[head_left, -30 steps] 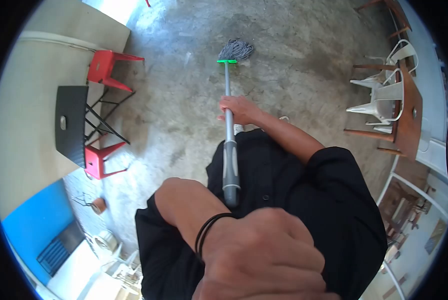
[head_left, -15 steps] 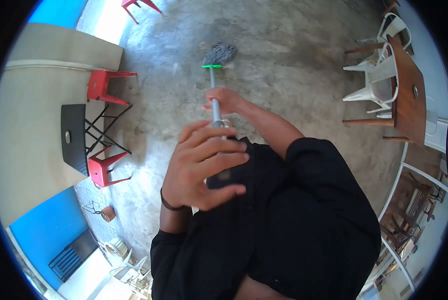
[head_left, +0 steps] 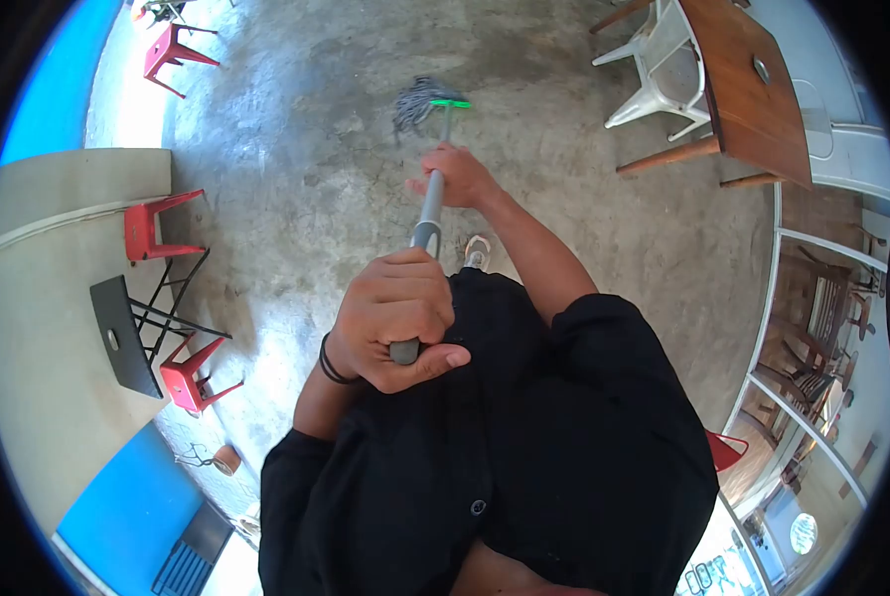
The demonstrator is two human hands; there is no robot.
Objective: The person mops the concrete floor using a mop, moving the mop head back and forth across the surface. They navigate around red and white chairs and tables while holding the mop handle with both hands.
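Observation:
My left hand [head_left: 393,320] is closed round the top end of the grey mop handle [head_left: 429,219], close to my chest, with the handle's rounded tip showing below the fingers. Farther down the same handle, my right hand [head_left: 459,177] wraps round it, arm stretched forward. At the far end a green clamp [head_left: 450,103] joins the pole to the grey string mop head [head_left: 417,103], which lies on the concrete floor [head_left: 316,149] with its strands spread to the left.
Red stools [head_left: 145,230] and a black folding table [head_left: 125,338] stand at the left wall. A white metal chair [head_left: 664,74] and a wooden table [head_left: 748,84] are at upper right. One shoe [head_left: 477,250] shows below the handle. A potted plant [head_left: 226,459] sits lower left.
My left hand, open before, has closed on the handle's top end. The mop head's strands have swung to the left of the clamp. The view has turned, shifting the furniture.

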